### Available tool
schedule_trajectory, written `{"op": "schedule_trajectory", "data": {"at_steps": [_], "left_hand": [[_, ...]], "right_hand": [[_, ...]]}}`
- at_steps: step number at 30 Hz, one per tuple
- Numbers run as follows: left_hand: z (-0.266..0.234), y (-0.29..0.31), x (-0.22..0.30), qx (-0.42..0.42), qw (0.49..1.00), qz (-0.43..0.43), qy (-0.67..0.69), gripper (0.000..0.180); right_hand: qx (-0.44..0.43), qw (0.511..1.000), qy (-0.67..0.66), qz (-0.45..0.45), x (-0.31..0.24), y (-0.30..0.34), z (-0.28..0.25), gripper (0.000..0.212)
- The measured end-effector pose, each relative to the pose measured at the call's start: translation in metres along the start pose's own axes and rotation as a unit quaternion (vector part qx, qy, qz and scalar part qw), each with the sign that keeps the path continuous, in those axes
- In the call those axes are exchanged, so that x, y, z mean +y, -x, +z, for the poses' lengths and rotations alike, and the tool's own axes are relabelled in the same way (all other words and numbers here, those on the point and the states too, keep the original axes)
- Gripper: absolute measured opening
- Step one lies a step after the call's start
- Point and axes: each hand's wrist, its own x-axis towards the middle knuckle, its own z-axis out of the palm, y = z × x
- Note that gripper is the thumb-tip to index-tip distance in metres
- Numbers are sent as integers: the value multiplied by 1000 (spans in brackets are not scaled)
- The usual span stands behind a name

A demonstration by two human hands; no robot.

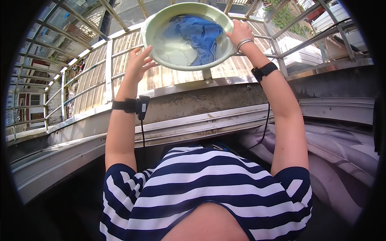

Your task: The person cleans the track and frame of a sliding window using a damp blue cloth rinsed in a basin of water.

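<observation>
A round pale green plastic basin (189,67) is out over the window ledge at the top of the view, tilted toward me. Water appears to fill part of it, with a crumpled blue cloth (203,36) inside and a paler patch at the lower left that I cannot make out. My right hand (241,34) grips the basin's right rim, thumb on the near side. Beside the lower left rim, my left hand (139,63) has its fingers spread; its thumb tip is close to the rim, and whether it touches is hard to tell.
A metal window cage (109,72) surrounds the ledge, with a corrugated sheet (169,80) below the bars. Sliding window tracks (209,124) run in front of me. Grey-purple patterned fabric (325,152) lies at right. Black straps with cables circle both forearms.
</observation>
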Motion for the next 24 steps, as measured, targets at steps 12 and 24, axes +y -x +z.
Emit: {"op": "schedule_trajectory", "data": {"at_steps": [12, 24], "left_hand": [[-3, 127, -23, -47, 998, 16, -42, 56], [21, 129, -23, -96, 995, -21, 27, 65]], "right_hand": [[-375, 823, 311, -292, -101, -9, 24, 69], [-260, 588, -764, -55, -76, -16, -51, 24]]}}
